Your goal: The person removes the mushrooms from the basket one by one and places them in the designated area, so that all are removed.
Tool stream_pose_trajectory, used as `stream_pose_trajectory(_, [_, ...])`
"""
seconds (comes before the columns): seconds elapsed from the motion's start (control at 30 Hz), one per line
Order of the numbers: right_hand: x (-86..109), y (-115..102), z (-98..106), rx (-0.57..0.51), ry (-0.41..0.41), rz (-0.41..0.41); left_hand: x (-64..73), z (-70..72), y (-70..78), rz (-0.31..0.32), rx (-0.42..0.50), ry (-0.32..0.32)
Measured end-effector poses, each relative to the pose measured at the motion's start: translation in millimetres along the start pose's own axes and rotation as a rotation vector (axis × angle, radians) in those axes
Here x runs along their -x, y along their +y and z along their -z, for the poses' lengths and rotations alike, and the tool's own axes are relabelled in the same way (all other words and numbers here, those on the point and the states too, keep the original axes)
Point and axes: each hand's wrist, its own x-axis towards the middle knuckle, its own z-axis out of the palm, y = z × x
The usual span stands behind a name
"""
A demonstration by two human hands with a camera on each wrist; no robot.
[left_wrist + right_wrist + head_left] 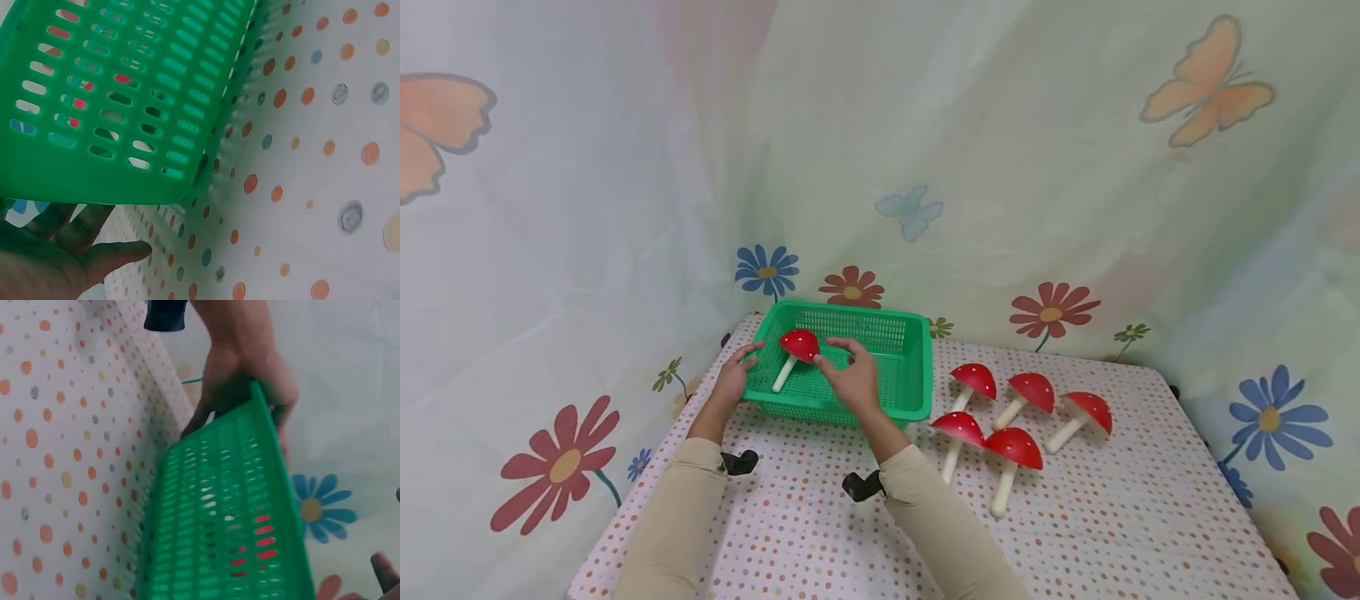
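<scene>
A green plastic basket [928, 367] stands on the dotted table. Inside, toward its left end, lies a toy mushroom [799, 343] with a white-spotted red cap and pale stem. My left hand [731, 385] is at the basket's left end, its fingers beside the rim and its thumb extended in the left wrist view. Over the basket, my right hand [856, 383] has thumb and fingers spread apart, with the thumb tip right by the mushroom's cap. In the right wrist view only fingertips [384, 574] of this hand show.
Right of the basket, several more red-capped toy mushrooms [1015, 448] lie in a loose group on the dotted tablecloth [805, 533]. A cloth backdrop [985, 167] printed with flowers and butterflies rises behind the table and along both sides.
</scene>
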Motion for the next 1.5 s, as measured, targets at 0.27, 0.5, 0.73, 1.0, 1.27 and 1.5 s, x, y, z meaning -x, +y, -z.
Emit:
stream_pose_trajectory(0.27, [-15.9,30,-36,0.139,0.003,-0.165,1.7,-6.0,-9.8,-0.003,-0.007,0.020])
stream_pose_trajectory(0.5, [-27.6,34,-52,0.229,-0.017,-0.131,-2.7,-2.6,-4.2,-0.028,-0.037,0.037])
stream_pose_trajectory(0.73, [-38.9,42,-65,0.567,-0.108,-0.147,-3.6,0.5,-4.2,-0.044,-0.054,0.031])
stream_pose_trajectory(1.0, [-45.5,50,-70,0.630,-0.123,-0.154,-4.4,-0.9,-5.6,-0.061,-0.062,0.015])
stream_pose_trajectory(1.27, [-51.8,60,-75,0.669,-0.148,-0.198,-5.4,-3.4,-9.4,-0.028,-0.052,0.013])
stream_pose_trajectory(1.5, [-55.6,59,-76,0.695,-0.137,-0.187,-8.0,-0.8,-10.5,-0.016,-0.014,0.017])
